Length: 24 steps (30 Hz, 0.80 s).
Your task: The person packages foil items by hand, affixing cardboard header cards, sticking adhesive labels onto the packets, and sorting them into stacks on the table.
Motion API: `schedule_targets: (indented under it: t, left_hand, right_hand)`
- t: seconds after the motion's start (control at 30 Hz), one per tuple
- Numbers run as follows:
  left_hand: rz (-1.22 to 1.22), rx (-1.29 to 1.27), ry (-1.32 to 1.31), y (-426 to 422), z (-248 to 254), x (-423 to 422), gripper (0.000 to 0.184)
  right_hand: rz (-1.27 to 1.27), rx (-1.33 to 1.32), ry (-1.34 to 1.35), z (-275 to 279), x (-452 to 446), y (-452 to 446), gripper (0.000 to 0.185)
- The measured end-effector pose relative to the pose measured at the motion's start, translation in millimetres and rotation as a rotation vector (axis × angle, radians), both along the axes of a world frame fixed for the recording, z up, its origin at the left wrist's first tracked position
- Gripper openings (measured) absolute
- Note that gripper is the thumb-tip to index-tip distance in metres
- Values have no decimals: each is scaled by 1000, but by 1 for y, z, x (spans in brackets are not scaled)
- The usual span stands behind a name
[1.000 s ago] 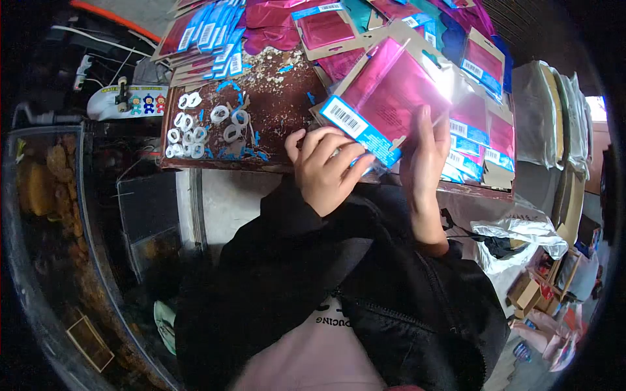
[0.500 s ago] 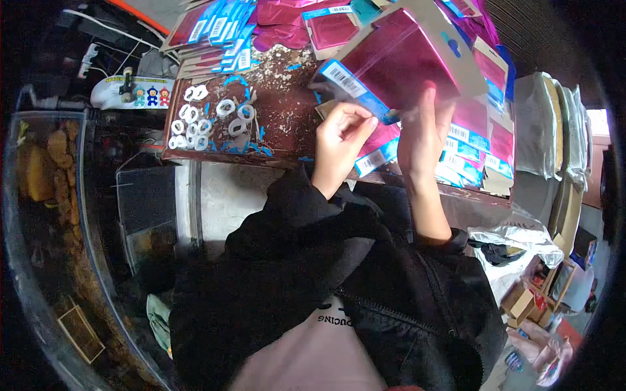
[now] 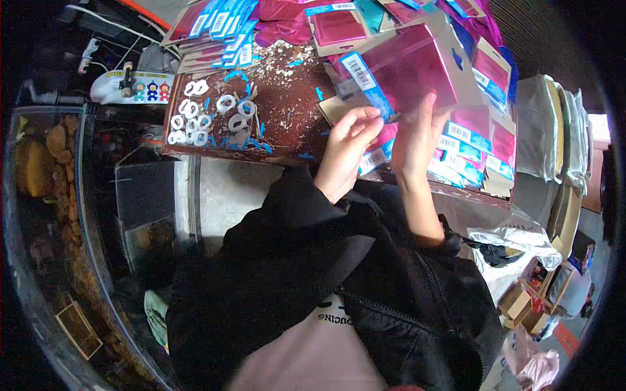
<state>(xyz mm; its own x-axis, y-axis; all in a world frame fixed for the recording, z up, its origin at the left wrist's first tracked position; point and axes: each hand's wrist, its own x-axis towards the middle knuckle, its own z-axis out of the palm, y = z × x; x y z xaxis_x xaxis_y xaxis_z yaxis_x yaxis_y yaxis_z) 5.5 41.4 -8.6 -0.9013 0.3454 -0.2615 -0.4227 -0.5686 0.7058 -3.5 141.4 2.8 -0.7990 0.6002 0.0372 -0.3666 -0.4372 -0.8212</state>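
Observation:
A clear packet [image 3: 417, 68] with a magenta foil sheet, a card backing and a blue barcode strip is tilted above the table. My right hand [image 3: 417, 140] holds its lower edge, thumb up along the front. My left hand [image 3: 351, 146] is closed in a pinch at the lower end of the blue strip; whatever lies between its fingertips is too small to make out. Under the packet, more magenta packets [image 3: 462, 133] with blue strips lie on the brown table [image 3: 287, 85].
White rings [image 3: 195, 120] and small blue scraps lie on the table's left part. A stack of packets [image 3: 218, 32] stands at the back left. Wrapped boards [image 3: 544, 127] lean at the right. A glass tank [image 3: 85, 195] is at the far left.
My left hand has gone from spread fingers on the blue strip to a pinch at its lower end. The packet has been raised and turned, with my right hand still on it.

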Motion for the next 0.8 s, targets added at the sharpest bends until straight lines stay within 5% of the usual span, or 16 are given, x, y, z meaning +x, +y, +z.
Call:
schedule_targets:
  t: [0.27, 0.43, 0.63, 0.8]
  left_hand:
    - [-19, -381, 268, 6, -15, -2, 14]
    - [-60, 226, -107, 5, -27, -11, 15]
    - [-50, 211, -54, 3, -18, -8, 14]
    - [-6, -119, 210, 6, -25, -7, 14]
  right_hand:
    - [61, -88, 26, -5, 1, 2, 29]
    - [11, -21, 47, 2, -1, -9, 27]
    - [51, -32, 119, -9, 2, 2, 39]
    - [81, -17, 96, -12, 3, 5, 33]
